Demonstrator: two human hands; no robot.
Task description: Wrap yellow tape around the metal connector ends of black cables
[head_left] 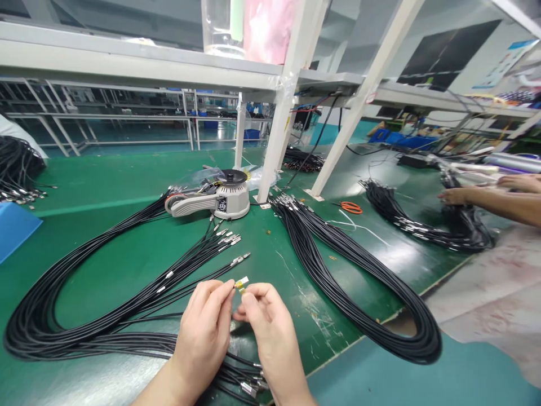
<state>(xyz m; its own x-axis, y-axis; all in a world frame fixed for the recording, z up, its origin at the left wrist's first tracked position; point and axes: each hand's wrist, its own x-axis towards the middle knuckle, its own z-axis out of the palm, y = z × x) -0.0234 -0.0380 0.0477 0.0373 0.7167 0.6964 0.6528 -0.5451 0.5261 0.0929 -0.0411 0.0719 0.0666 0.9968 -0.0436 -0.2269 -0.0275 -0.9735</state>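
My left hand (203, 324) is closed, pinching a black cable just behind its small silver connector (244, 280). A short piece of yellow tape (240, 287) sits at the connector's base. The thumb and forefinger of my right hand (270, 324) pinch that tape from the other side. Beneath both hands runs a looped bundle of black cables (29, 316), with more silver ends (249, 388) showing below my wrists. Other connector ends (228, 239) fan out on the green table beyond my fingers.
A round tape dispenser (231, 197) stands behind the bundle, near a white shelf post (276, 124). To the right lie another cable loop (363, 293), orange-handled scissors (350, 207) and a white tie (363, 225). At far right, a co-worker's hand (456, 195) touches more cables (389, 208).
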